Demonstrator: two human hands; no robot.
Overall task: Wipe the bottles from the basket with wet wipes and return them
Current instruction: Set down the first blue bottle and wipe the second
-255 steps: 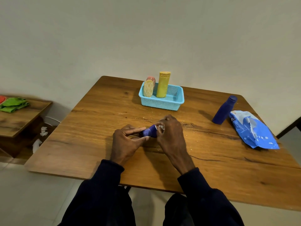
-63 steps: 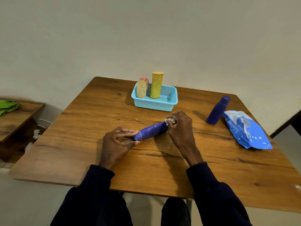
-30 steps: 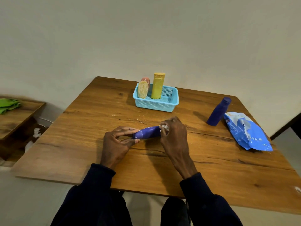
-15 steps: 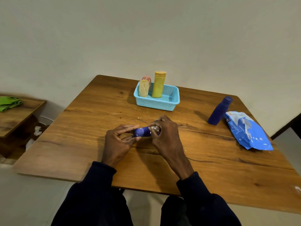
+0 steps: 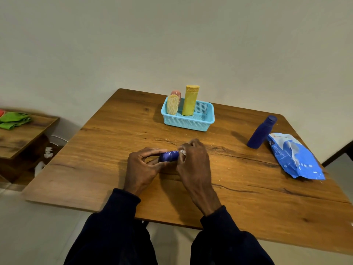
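Observation:
A purple-blue bottle [image 5: 169, 156] lies sideways just above the wooden table [image 5: 238, 188], between both hands. My left hand [image 5: 142, 166] pinches its left end with thumb and fingers. My right hand [image 5: 193, 165] is wrapped round the bottle's right part, and a bit of white wet wipe [image 5: 182, 152] shows at its fingers. Most of the bottle is hidden under that hand. The light blue basket [image 5: 188, 122] at the back holds a tall yellow bottle [image 5: 190, 100], a short yellow bottle [image 5: 172, 104] and a pink one [image 5: 176, 93] behind it.
A dark blue bottle [image 5: 261, 132] stands at the right, beside a blue wet wipes pack [image 5: 295, 156]. A low side table [image 5: 21, 134] at the left carries green cloth [image 5: 13, 120]. White crumpled bits [image 5: 44, 157] lie under it.
My right hand with the wipe has slid left along the bottle, from its far end towards my left hand, covering more of it. The left hand kept its grip.

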